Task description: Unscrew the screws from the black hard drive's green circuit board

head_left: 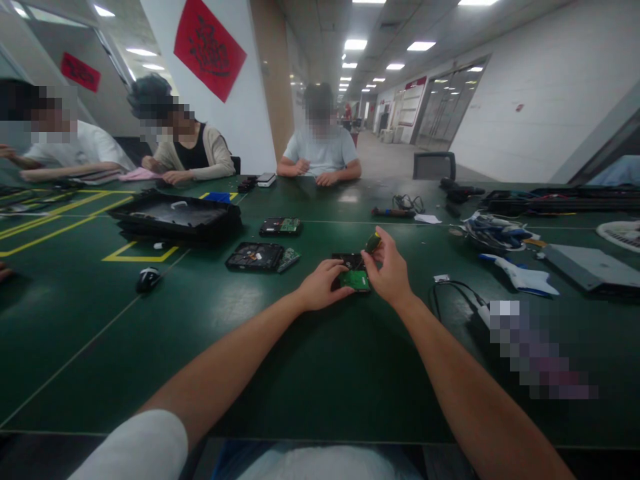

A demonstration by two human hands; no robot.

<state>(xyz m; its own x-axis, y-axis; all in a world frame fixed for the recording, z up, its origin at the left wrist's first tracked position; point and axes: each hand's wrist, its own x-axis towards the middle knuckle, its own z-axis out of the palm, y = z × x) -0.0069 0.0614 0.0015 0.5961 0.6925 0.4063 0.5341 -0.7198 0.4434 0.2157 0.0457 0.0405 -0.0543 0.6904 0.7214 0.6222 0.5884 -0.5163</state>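
Note:
A hard drive [355, 280] lies on the green table with its green circuit board facing up. My left hand [324, 285] grips its left side, thumb at the near edge and fingers over the far part. In my right hand [390, 267] is a screwdriver [373, 243] with a dark green and yellow handle, held between thumb and fingers above the drive's right side. Its tip is too small to make out. To the left lies an opened black drive [255, 257], a loose circuit board [289, 259] touching or close to its right side. Behind them rests another hard drive [281, 227].
Left are a black tray [177, 217] and a computer mouse [149, 280]. On the right lie a cable [460, 283], a glove [525, 275], a grey metal box [593, 267] and a cordless drill [460, 190]. Several people sit across the table [310, 373].

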